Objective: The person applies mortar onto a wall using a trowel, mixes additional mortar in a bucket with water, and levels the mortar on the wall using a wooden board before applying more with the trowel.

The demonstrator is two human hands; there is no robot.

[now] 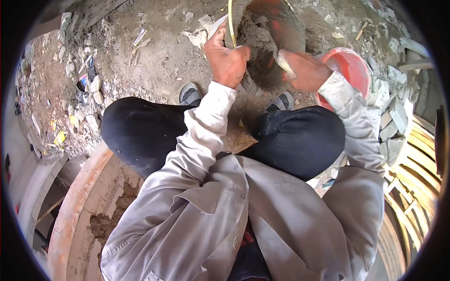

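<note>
A container of wet grey mortar (257, 40), with orange patches showing inside, is at the top centre beyond my feet. At its left side my left hand (228, 60) is closed on a thin yellow handle (230, 23) that curves upward. On the right side, my right hand (307, 70) is closed around a pale object (286, 64), mostly hidden by the fingers; I cannot make out what it is. Just beside my right wrist is a red bucket (350, 70), partly covered by the sleeve.
Rubble and litter (89, 89) lie on the dirt ground at the left. Broken slabs (396, 117) are piled at the right, above yellow curved slats (417, 178). A curved brick edge (70, 220) is at the lower left. My sandalled feet (190, 93) are below the container.
</note>
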